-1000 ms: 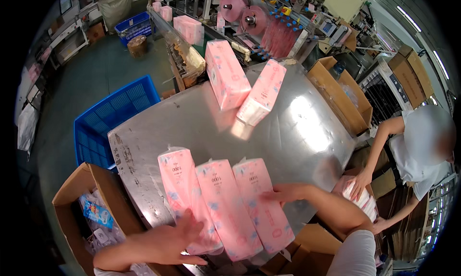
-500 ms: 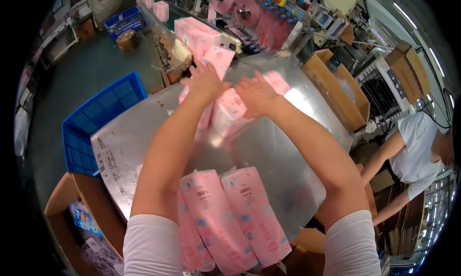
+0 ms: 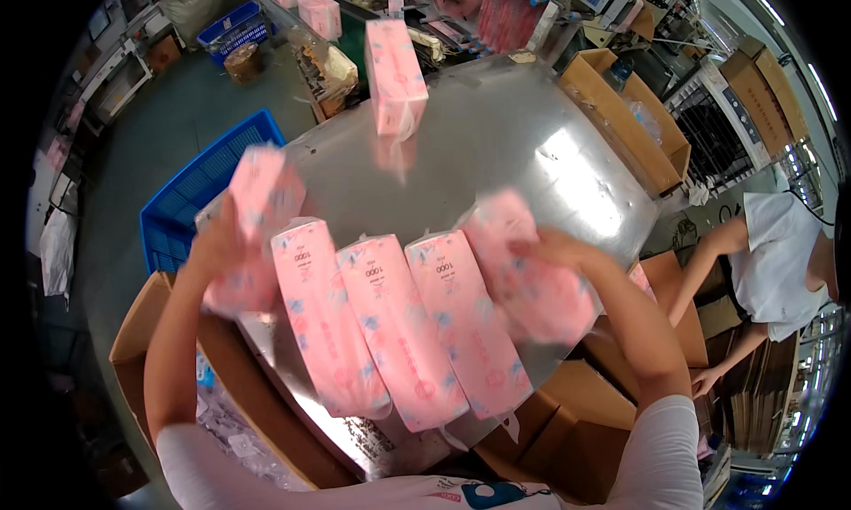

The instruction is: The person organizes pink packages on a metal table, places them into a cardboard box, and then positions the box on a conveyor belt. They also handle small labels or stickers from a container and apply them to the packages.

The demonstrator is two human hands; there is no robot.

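Observation:
Several pink soft packs of tissues with a blue floral print are on and around the metal table. My left hand (image 3: 218,247), blurred by motion, grips a tissue pack (image 3: 264,195) at the left edge of the row. On the other side, my right hand (image 3: 551,247) is closed on another blurred tissue pack (image 3: 519,275), tilted against the row's right end. Between my hands lie three packs side by side: a left one (image 3: 324,324), a middle one (image 3: 399,333) and a right one (image 3: 470,324). A further pack (image 3: 396,75) stands at the table's far edge.
The metal table (image 3: 479,137) reflects bright light. A blue crate (image 3: 177,186) stands left; open cartons are at the near left (image 3: 266,421), near right (image 3: 567,404) and far right (image 3: 612,124). A conveyor (image 3: 350,44) carries packs beyond. A co-worker (image 3: 780,262) is at right.
My hands have come back from the table's far end and spread apart, each bringing a tissue pack to the row. At the far edge, one pack has come forward onto the table.

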